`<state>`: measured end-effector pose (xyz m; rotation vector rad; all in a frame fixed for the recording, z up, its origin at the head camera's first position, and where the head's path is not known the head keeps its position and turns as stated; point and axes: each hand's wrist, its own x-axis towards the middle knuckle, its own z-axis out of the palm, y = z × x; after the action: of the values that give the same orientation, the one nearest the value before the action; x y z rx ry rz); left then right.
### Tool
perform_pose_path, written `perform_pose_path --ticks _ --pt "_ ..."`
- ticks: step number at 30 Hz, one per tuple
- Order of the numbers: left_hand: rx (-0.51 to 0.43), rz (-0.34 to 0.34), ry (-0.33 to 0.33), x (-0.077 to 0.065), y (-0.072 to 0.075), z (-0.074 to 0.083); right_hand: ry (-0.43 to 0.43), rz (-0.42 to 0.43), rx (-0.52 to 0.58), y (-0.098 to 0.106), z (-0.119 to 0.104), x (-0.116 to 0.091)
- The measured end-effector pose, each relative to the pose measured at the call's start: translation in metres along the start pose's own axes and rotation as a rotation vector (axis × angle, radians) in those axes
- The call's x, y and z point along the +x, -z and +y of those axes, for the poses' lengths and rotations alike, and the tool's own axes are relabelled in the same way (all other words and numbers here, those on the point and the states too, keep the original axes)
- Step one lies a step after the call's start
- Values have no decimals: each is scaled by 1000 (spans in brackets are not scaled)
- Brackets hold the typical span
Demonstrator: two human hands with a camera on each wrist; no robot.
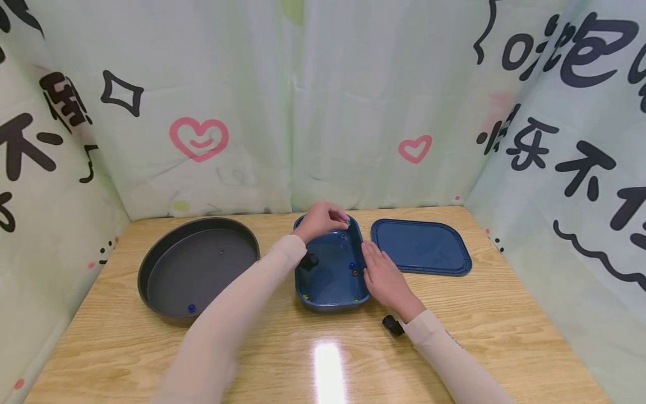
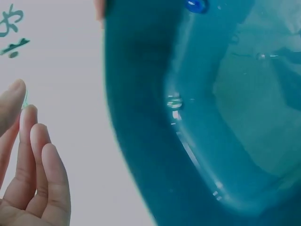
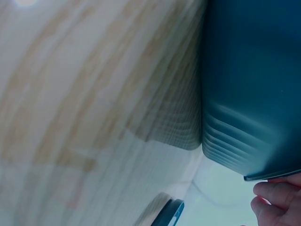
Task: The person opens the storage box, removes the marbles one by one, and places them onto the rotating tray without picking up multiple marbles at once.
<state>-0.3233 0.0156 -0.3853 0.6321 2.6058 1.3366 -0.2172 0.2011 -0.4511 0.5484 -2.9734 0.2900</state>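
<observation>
My left hand (image 1: 321, 220) is over the far end of the blue rectangular box (image 1: 328, 307). It pinches a small clear greenish marble (image 1: 347, 222) between thumb and fingertips; in the left wrist view the fingers hide most of it. Inside the box lie several marbles, among them a blue marble (image 1: 351, 265), a brownish marble (image 1: 354, 272) and a clear marble (image 2: 174, 102) by the wall. My right hand (image 1: 387, 280) rests against the box's right side with fairly straight fingers, its fingertips (image 3: 268, 190) right at the rim in the right wrist view.
A round dark grey pan (image 1: 202, 269) stands on the left, holding a dark blue marble (image 1: 192, 308) and a small clear marble (image 1: 221, 252). The blue lid (image 1: 421, 247) lies flat right of the box. Printed curtains (image 1: 303, 112) enclose the wooden table (image 1: 282, 359) at back and sides.
</observation>
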Motion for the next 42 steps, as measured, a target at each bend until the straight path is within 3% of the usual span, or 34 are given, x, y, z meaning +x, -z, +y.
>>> perform_pose_path --ticks 11,18,29,42 --pt "-27 7 -84 -37 45 23 -7 -2 7 1 -1 0" --pt "12 28 -58 -66 75 16 -2 2 9 0 0 0" --pt "7 86 46 -104 123 -16 3 5 25 0 -1 1" --pt "37 150 208 -134 165 -89 -3 -6 28 -1 1 1"
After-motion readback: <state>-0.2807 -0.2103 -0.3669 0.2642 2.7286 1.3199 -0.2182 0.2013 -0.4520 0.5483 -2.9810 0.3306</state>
